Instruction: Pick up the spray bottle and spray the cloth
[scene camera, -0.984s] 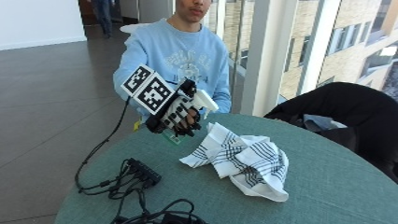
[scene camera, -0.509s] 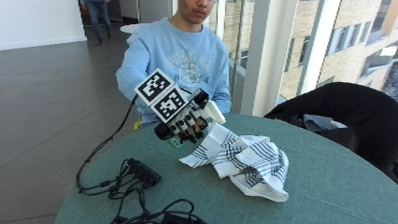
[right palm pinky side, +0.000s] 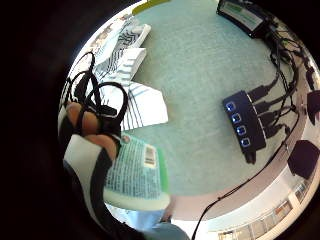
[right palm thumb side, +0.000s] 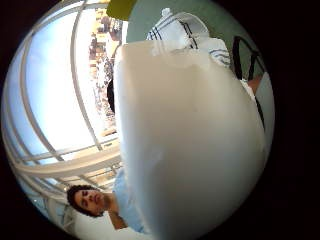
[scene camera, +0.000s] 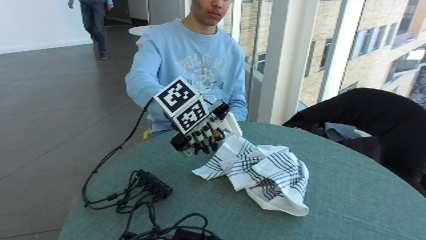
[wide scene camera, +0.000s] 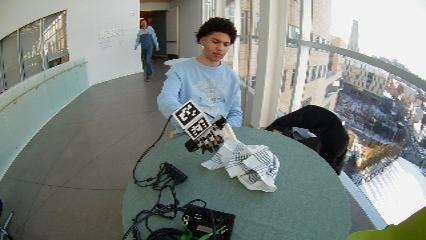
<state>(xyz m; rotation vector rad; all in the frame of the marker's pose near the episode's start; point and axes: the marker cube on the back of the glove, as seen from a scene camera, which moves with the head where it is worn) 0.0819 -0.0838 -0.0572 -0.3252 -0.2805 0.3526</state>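
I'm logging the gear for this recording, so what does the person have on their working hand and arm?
The right hand wears a black glove with black straps looped round the fingers and white plastic parts. The sleeve is light blue, part of a sweatshirt with a faded print on the chest.

From across the table, the gloved right hand (scene camera: 203, 134) covers nearly all of the spray bottle (scene camera: 229, 125); only a white part shows beside the fingers, and its nozzle cannot be made out. In the thumb side palm view the bottle's white body (right palm thumb side: 190, 145) sits so close that it blocks most of the cloth (right palm thumb side: 175, 27) beyond the hand. The bottle's label (right palm pinky side: 135, 167) is too small to read.
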